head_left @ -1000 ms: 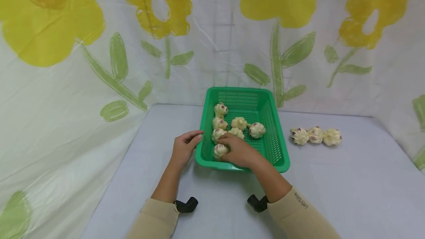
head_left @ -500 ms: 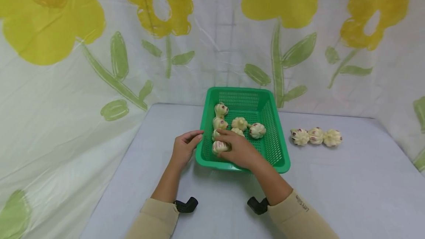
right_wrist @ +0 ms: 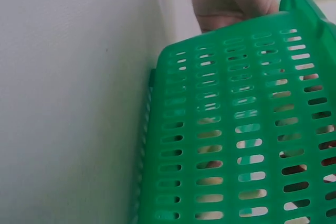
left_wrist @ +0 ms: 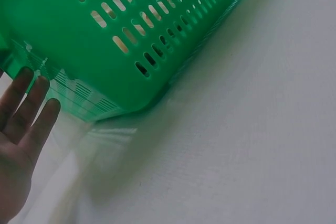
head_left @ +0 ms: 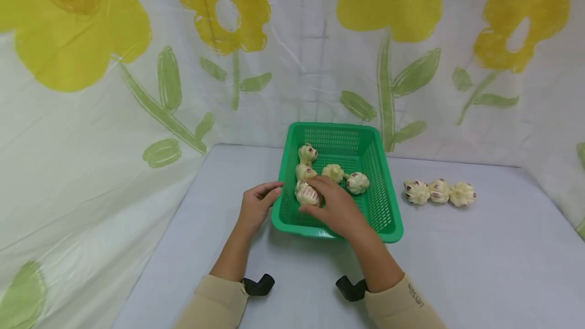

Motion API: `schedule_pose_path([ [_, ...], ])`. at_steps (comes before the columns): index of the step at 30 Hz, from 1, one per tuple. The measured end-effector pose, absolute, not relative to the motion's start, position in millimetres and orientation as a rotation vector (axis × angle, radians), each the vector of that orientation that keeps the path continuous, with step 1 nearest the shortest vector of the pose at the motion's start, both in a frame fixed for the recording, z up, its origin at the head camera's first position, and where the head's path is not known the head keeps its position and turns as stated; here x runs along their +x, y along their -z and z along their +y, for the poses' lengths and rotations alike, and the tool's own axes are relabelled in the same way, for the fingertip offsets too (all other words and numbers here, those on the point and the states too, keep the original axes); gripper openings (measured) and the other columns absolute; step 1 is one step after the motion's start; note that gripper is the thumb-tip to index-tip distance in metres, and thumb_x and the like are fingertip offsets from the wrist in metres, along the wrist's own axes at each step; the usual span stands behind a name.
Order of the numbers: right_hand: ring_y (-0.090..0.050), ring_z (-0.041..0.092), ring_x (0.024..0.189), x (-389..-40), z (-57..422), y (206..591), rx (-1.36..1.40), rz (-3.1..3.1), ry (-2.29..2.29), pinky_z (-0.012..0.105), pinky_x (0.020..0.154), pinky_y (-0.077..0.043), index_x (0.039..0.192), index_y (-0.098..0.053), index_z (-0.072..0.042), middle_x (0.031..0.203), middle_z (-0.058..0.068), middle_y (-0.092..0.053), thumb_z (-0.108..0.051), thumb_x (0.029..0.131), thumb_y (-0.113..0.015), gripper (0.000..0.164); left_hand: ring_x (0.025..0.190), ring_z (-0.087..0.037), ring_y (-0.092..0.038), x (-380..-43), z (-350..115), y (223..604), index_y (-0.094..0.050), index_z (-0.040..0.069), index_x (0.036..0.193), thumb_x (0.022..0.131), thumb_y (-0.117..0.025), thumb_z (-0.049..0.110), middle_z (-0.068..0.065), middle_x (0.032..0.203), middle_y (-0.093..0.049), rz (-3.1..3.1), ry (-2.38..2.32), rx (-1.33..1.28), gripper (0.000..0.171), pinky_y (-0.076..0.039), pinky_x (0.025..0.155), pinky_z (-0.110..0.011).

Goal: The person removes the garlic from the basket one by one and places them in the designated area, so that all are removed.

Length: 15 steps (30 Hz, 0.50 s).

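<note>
A green slotted basket (head_left: pixel 392 216) stands on the pale table and holds several white garlic bulbs with purple streaks. My right hand (head_left: pixel 317 199) reaches into the basket's near left part and pinches one garlic bulb (head_left: pixel 306 195), lifted a little off the bottom. Other bulbs (head_left: pixel 357 183) lie further back in the basket. My left hand (head_left: pixel 267 195) rests with relaxed fingers against the basket's left rim. In the left wrist view those fingers (left_wrist: pixel 27 113) lie straight beside the basket wall (left_wrist: pixel 131 35). The right wrist view shows mostly the basket's near wall (right_wrist: pixel 236 129).
Three more garlic bulbs (head_left: pixel 440 191) lie in a row on the table to the right of the basket. A flower-printed cloth (head_left: pixel 137 90) hangs behind and on the left. The table (head_left: pixel 480 268) spreads to the front right.
My right hand has raised the garlic bulb from the basket's near end and carried it a little farther in. The left hand has stayed at the rim.
</note>
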State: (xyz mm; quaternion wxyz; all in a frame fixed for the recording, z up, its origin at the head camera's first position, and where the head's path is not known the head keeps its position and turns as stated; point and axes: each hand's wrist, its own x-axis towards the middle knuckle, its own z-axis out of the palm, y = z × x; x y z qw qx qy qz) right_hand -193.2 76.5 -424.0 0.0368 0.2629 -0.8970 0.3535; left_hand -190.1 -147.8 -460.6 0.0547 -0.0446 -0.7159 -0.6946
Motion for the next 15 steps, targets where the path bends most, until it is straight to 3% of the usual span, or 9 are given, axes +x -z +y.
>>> schedule_pose_path([
  [6, -0.055, 0.024, 0.125, -191.5, 76.4, 421.8, 0.776, -2.763, -1.052, 0.046, 0.099, -0.049, 0.144, -0.050, -0.012, 0.140, 0.004, -0.049, -0.042, 0.087, -0.073, 0.069, 0.094, -0.006, -0.066, -189.1, -147.5, 459.4, -0.069, -0.005, 0.115, 0.095, -0.065, 0.013, -0.023, 0.115, -0.068, -2.167, 2.109, -0.143, 0.027, -0.057, 0.079, -0.026],
  [15, -0.043, 0.027, 0.138, -191.1, 77.3, 422.8, 0.787, -2.697, -1.022, 0.051, 0.107, -0.041, 0.144, -0.051, -0.016, 0.148, 0.004, -0.050, -0.043, 0.087, -0.071, 0.066, 0.096, -0.006, -0.065, -188.2, -147.9, 458.1, -0.070, -0.003, 0.115, 0.095, -0.065, 0.014, -0.020, 0.116, -0.068, -2.191, 2.095, -0.133, 0.027, -0.056, 0.080, -0.026],
])
